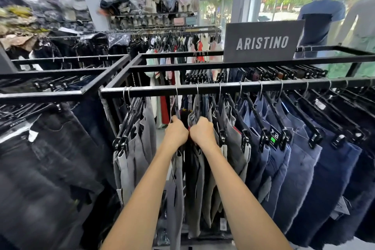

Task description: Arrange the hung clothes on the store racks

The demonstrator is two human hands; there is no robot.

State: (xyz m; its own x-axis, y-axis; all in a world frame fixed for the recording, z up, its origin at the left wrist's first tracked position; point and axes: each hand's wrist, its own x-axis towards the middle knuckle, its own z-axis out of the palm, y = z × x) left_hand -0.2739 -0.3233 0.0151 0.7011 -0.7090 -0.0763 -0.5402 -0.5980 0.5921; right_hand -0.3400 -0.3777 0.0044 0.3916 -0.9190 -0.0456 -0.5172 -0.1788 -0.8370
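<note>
A black metal rack rail (203,87) runs across the middle, hung with trousers on black clip hangers. Grey trousers (140,148) hang at its left end, blue jeans (288,168) to the right. Both my arms reach forward under the rail. My left hand (176,133) grips the hanger of a grey pair of trousers (177,189) in the middle. My right hand (203,132) grips the hanger of the neighbouring grey pair (199,184). The two fists sit side by side, almost touching, just below the hooks.
A second rack (44,94) with black jeans (50,168) stands at the left. A dark sign reading ARISTINO (262,41) sits on the rack's top frame. More racks and shelves of clothes fill the back; a mannequin in a blue shirt (320,20) stands by the window.
</note>
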